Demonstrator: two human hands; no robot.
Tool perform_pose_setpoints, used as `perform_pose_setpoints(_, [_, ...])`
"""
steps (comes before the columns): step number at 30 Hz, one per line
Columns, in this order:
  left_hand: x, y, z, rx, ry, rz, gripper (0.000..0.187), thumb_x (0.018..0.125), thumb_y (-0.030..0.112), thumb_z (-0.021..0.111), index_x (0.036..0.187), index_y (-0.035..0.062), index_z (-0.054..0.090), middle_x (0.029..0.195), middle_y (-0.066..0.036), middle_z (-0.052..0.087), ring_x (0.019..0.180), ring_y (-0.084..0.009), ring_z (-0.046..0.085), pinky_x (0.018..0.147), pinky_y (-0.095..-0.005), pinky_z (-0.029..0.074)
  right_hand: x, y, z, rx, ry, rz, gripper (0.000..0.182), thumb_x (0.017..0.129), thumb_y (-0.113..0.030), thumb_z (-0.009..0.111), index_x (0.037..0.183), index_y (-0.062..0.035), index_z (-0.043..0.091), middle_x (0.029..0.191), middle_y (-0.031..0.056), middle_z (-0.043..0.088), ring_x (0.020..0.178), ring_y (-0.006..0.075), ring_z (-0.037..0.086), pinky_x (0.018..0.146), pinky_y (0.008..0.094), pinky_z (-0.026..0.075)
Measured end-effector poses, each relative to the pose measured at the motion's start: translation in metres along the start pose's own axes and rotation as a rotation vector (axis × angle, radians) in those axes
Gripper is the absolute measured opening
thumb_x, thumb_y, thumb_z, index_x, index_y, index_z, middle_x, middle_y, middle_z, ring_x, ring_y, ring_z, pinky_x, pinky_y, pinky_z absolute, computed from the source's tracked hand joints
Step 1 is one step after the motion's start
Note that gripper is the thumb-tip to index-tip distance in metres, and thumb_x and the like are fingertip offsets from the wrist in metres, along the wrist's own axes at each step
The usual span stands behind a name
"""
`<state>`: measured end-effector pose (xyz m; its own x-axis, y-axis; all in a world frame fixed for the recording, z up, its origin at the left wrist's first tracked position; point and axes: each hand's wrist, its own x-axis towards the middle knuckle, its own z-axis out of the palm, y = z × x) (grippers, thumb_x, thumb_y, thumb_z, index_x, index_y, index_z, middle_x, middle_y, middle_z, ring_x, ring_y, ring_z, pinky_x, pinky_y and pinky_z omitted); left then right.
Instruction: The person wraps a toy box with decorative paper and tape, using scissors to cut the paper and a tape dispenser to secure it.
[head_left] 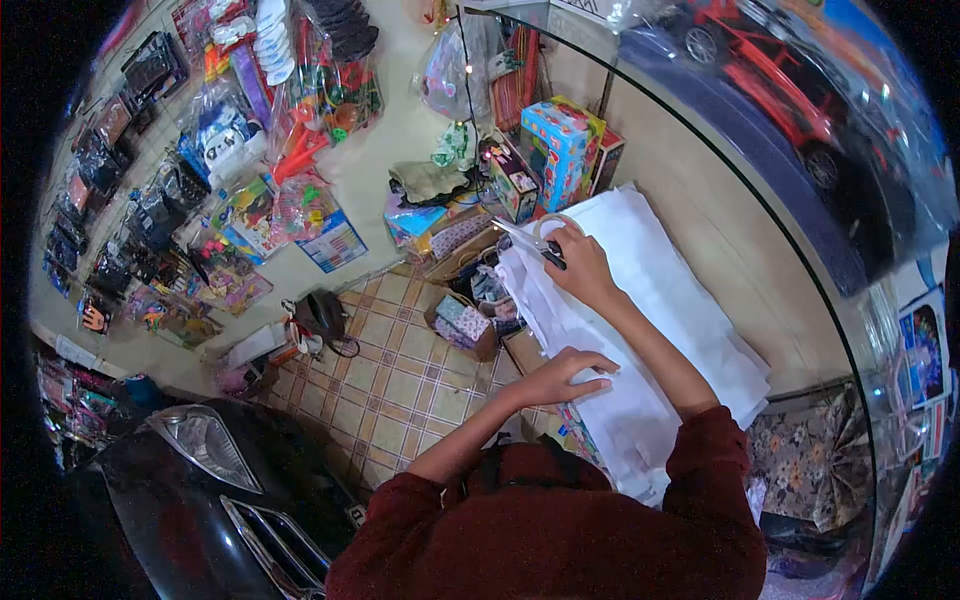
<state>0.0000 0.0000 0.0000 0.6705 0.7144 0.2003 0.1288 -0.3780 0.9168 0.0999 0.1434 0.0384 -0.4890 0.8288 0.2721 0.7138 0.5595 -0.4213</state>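
A pair of scissors [523, 240] with shiny blades and a dark handle is in my right hand [584, 268], over the far end of large white sheets [665, 265]. The blades point up and to the left. Right by those fingers is a roll of tape [556, 224], partly covered by the hand. My left hand [568, 378] is over the near left edge of the sheets, thumb and fingers apart, with nothing held.
Boxed toys [563, 150] stand beyond the sheets. Below their left edge are a small carton [462, 325] and cloth items [490, 290] on the tiled floor [385, 350]. A glass edge [745, 185] curves along the right. A black toy car [200, 510] is at lower left.
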Motion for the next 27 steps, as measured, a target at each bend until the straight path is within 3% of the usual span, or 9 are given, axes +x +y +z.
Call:
perform_pose_setpoints(2, [0.003, 0.009, -0.008, -0.161, 0.112, 0.036, 0.021, 0.09, 0.016, 0.061, 0.108, 0.0039, 0.064, 0.102, -0.011, 0.067, 0.097, -0.0175, 0.062, 0.089, -0.0308, 0.045, -0.012, 0.011, 0.005, 0.0, 0.028, -0.015, 0.032, 0.072, -0.021, 0.071, 0.097, -0.0045, 0.06, 0.102, 0.0192, 0.059, 0.093, 0.0375, 0.06, 0.084, 0.0431, 0.049])
perform_pose_setpoints(5, [0.006, -0.016, -0.082, -0.094, 0.353, 0.023, 0.022, 0.091, 0.015, 0.06, 0.107, 0.0018, 0.065, 0.101, -0.01, 0.067, 0.092, -0.0168, 0.063, 0.082, -0.0296, 0.047, 0.011, 0.043, 0.052, -0.065, -0.06, -0.062, 0.035, 0.072, -0.024, 0.072, 0.096, -0.0022, 0.06, 0.098, 0.0196, 0.06, 0.093, 0.038, 0.06, 0.083, 0.0434, 0.049])
perform_pose_setpoints(6, [0.009, -0.016, -0.095, -0.101, 0.402, -0.003, 0.021, 0.091, 0.014, 0.06, 0.107, 0.0008, 0.064, 0.098, -0.01, 0.068, 0.091, -0.0153, 0.063, 0.082, -0.0286, 0.047, 0.011, 0.043, 0.046, -0.038, -0.165, 0.003, 0.043, 0.072, -0.029, 0.074, 0.101, 0.0002, 0.061, 0.102, 0.0187, 0.061, 0.102, 0.0306, 0.058, 0.088, 0.0445, 0.047])
perform_pose_setpoints(9, [0.012, -0.034, -0.124, -0.09, 0.551, -0.033, 0.018, 0.09, 0.01, 0.06, 0.105, -0.0008, 0.064, 0.093, -0.009, 0.068, 0.086, -0.0133, 0.063, 0.082, -0.0272, 0.047, 0.024, 0.041, 0.028, 0.064, -0.135, 0.079, 0.045, 0.07, -0.028, 0.075, 0.103, 0.0005, 0.061, 0.104, 0.0185, 0.061, 0.104, 0.0308, 0.057, 0.088, 0.0442, 0.047])
perform_pose_setpoints(11, [0.013, -0.044, -0.131, -0.089, 0.639, -0.046, 0.018, 0.089, 0.01, 0.061, 0.104, -0.0006, 0.064, 0.093, -0.009, 0.068, 0.086, -0.013, 0.063, 0.082, -0.0266, 0.047, 0.043, 0.034, 0.005, 0.066, 0.19, 0.021, 0.052, 0.072, -0.022, 0.076, 0.116, -0.0027, 0.056, 0.105, 0.0168, 0.059, 0.102, 0.0322, 0.057, 0.082, 0.0421, 0.047])
perform_pose_setpoints(12, [0.013, -0.047, -0.135, -0.004, 0.603, -0.077, 0.018, 0.088, 0.011, 0.063, 0.102, 0.0002, 0.064, 0.096, -0.01, 0.068, 0.091, -0.0158, 0.064, 0.084, -0.0286, 0.047, 0.06, 0.026, -0.011, 0.066, 0.428, -0.065, 0.056, 0.074, -0.022, 0.075, 0.121, -0.0038, 0.052, 0.108, 0.0173, 0.056, 0.1, 0.0337, 0.057, 0.08, 0.0425, 0.047])
perform_pose_setpoints(17, [0.026, -0.058, -0.11, 0.082, 0.331, 0.095, 0.025, 0.087, 0.019, 0.065, 0.107, 0.0038, 0.064, 0.106, -0.011, 0.067, 0.101, -0.0263, 0.062, 0.091, -0.0371, 0.045, 0.122, 0.026, -0.035, 0.058, 0.756, 0.034, 0.087, 0.069, -0.038, 0.08, 0.138, -0.0093, 0.036, 0.131, 0.0272, 0.039, 0.128, 0.044, 0.033, 0.105, 0.0554, 0.028])
perform_pose_setpoints(20, [0.025, -0.06, -0.081, 0.232, 0.151, 0.117, 0.034, 0.087, 0.027, 0.065, 0.114, 0.0073, 0.061, 0.117, -0.012, 0.062, 0.113, -0.0289, 0.057, 0.1, -0.0439, 0.037, 0.142, 0.054, -0.011, -0.134, 0.706, 0.097, 0.096, 0.061, -0.041, 0.085, 0.139, -0.0107, 0.037, 0.137, 0.0303, 0.032, 0.133, 0.0467, 0.026, 0.107, 0.0522, 0.028])
perform_pose_setpoints(27, [0.013, -0.081, -0.05, 0.482, 0.062, 0.085, 0.04, 0.087, 0.032, 0.064, 0.123, 0.017, 0.055, 0.138, -0.004, 0.049, 0.134, -0.0269, 0.039, 0.111, -0.0586, 0.016, 0.122, 0.041, -0.008, 0.144, 0.86, -0.103, 0.086, 0.064, -0.033, 0.085, 0.135, -0.013, 0.04, 0.134, 0.0269, 0.03, 0.128, 0.0452, 0.028, 0.106, 0.0549, 0.024])
